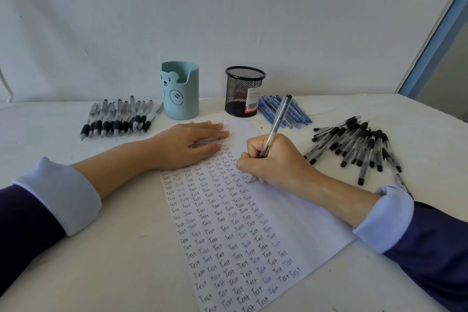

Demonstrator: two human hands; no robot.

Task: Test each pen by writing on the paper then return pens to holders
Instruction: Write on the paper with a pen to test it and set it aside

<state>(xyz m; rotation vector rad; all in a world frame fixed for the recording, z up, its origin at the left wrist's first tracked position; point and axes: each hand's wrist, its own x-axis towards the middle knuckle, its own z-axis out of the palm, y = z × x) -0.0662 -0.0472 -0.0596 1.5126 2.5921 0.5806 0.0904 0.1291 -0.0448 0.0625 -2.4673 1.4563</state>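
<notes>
Head view: the right hand (276, 162) is curled around a clear pen (277, 119), pinching it low on the barrel. The tip touches the paper (291, 210) just under the hand's fingers, and the top end slants up and away from the hand. The left hand (187, 145) lies flat on the top left part of the paper, its fingers straight and close together and pointing toward the right hand. The two hands are near each other but apart.

The paper runs from under both hands back toward the person, and rows of the word "Test" fill its left part. The strip below the right wrist is blank.

Beyond the left hand's fingertips stands a blue holder (180, 91) with a bear face. Beyond the right hand stands a black mesh holder (243, 91). Left of the left hand, past the blue holder, black-grip pens (119, 119) lie in a row. Blue pens (286, 111) lie just right of the mesh holder, behind the held pen. To the right of the right hand is a loose heap of capped pens (354, 144).

Everything rests on a white table (101, 248). Both forearms show pale cuffs (63, 195) turned back over dark sleeves.
</notes>
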